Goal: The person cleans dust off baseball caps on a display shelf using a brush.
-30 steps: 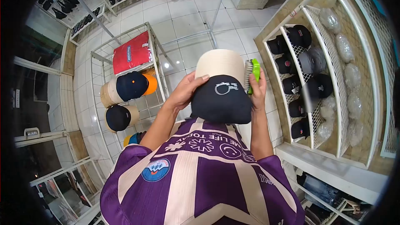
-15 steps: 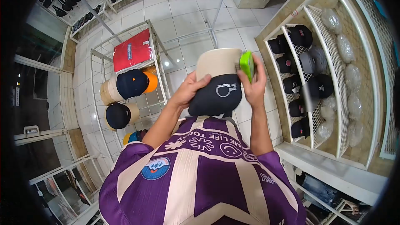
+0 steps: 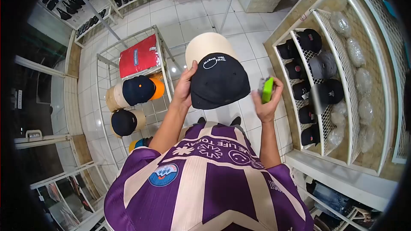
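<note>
My left hand (image 3: 185,86) grips the left side of a baseball cap (image 3: 220,81), its thumb on the edge where brim and crown meet. The cap has a black crown with white lettering and a cream brim that points away from me. Off to the right, my right hand (image 3: 268,101) is closed around a small bright green brush (image 3: 267,90). Dark bristles seem to show on the brush's left side, facing the cap. A gap separates brush and cap.
A white wire rack (image 3: 107,66) on the left carries a red packaged garment (image 3: 139,56) and several caps (image 3: 139,90). To the right, a white mesh shelf (image 3: 314,85) holds dark caps and clear plastic-wrapped forms. Tiled floor (image 3: 188,28) lies beyond my hands.
My right hand with the green brush has moved away from the brim, down and right. The cap has turned and tipped, showing more of its crown. My left hand still holds it.
</note>
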`<state>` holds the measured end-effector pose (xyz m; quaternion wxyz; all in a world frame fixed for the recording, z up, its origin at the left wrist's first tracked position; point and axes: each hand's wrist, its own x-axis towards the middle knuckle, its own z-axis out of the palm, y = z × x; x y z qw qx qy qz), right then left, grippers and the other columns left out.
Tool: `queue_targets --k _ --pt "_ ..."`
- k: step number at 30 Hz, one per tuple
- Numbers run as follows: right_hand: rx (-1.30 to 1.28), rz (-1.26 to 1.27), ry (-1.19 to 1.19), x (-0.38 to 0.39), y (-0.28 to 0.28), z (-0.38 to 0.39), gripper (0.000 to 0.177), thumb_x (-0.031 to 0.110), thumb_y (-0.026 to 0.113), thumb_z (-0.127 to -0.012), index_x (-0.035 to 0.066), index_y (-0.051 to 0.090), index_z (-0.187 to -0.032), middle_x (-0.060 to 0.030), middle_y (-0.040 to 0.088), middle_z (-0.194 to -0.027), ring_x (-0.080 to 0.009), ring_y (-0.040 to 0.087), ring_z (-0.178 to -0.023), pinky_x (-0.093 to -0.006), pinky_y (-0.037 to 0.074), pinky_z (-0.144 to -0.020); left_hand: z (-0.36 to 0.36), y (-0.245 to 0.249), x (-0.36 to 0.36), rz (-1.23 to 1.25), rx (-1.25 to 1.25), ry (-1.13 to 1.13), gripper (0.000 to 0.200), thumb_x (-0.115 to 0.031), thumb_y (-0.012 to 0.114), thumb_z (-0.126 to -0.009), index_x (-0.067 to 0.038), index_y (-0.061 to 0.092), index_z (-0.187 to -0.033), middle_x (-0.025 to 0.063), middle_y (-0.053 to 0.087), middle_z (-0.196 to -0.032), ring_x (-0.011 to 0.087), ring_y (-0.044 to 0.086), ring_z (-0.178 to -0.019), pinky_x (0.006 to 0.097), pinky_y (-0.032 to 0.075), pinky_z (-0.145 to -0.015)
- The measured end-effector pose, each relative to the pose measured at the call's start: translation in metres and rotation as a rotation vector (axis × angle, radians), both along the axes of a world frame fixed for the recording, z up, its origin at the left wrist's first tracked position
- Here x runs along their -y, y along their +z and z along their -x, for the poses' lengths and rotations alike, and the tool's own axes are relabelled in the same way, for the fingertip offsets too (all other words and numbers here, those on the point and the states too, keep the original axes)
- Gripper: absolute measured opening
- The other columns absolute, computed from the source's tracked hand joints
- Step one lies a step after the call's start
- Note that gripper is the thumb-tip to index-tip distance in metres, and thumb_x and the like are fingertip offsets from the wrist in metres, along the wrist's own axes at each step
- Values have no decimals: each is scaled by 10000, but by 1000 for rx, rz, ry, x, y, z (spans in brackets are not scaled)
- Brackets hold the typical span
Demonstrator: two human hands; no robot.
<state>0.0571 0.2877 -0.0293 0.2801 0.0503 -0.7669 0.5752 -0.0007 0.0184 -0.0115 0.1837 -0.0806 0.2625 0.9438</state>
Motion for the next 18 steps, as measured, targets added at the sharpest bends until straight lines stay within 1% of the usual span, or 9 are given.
queue_targets --k 1,4,7,9,12,13,15,16,18 --pt "-64 -260 -44 5 20 -2 997 193 949 -607 -2 401 -1418 -136 535 -1138 -242 567 -982 -357 478 -896 1 1 -4 2 33 -9 419 -316 582 -1023 -8 543 -1305 133 680 -1183 222 701 -1018 367 596 -880" --pt "-14 -466 26 11 42 -3 1031 103 925 -519 58 453 -1435 -162 546 -1110 -316 591 -946 -397 511 -829 7 -7 -6 -139 88 -145 405 -306 567 -1030 12 555 -1281 158 683 -1164 244 705 -1015 389 602 -888" --pt "-67 -507 6 12 36 -1 934 40 860 -554 69 491 -1412 -148 546 -1087 -307 602 -923 -398 517 -803 3 -7 -7 -183 135 -203 384 -287 563 -1032 30 571 -1249 185 679 -1160 262 706 -1018 395 600 -910" --pt "-81 -537 -18 11 38 2 805 -7 791 -594 50 536 -1356 -149 600 -1064 -300 640 -915 -374 534 -821 2 -1 -9 -38 276 -223 390 -334 521 -1048 14 600 -1204 165 694 -1117 237 715 -923 362 617 -778" --pt "149 11 47 16 37 14 573 -19 734 -711 -3 563 -1258 -143 699 -1045 -212 682 -980 -318 531 -901 8 -26 7 227 62 -428 497 -443 463 -1056 7 674 -1047 135 722 -900 192 691 -721 314 554 -609" --pt "148 14 45 13 35 18 573 -19 734 -711 -3 563 -1258 -143 699 -1045 -212 682 -980 -318 531 -901 6 -24 10 230 61 -430 497 -443 463 -1056 7 674 -1047 135 722 -900 192 691 -721 314 554 -609" --pt "410 378 212 0 36 28 544 -25 665 -781 -35 547 -1312 -124 679 -1151 -198 660 -1054 -318 515 -951 4 -13 13 1070 -214 -182 642 -544 414 -1043 6 691 -861 100 672 -666 157 613 -556 294 462 -518" --pt "433 311 204 -1 37 28 532 10 653 -779 -52 560 -1299 -104 681 -1116 -185 663 -1000 -302 517 -931 3 -26 10 1250 -212 33 661 -565 419 -1040 -32 657 -729 48 578 -531 106 529 -472 267 391 -453" --pt "475 339 238 3 37 29 532 16 645 -773 -47 570 -1296 -100 679 -1101 -178 658 -976 -295 519 -916 3 -41 8 1079 -150 184 477 -437 523 -1035 -8 670 -887 60 628 -646 101 522 -477 260 368 -421"
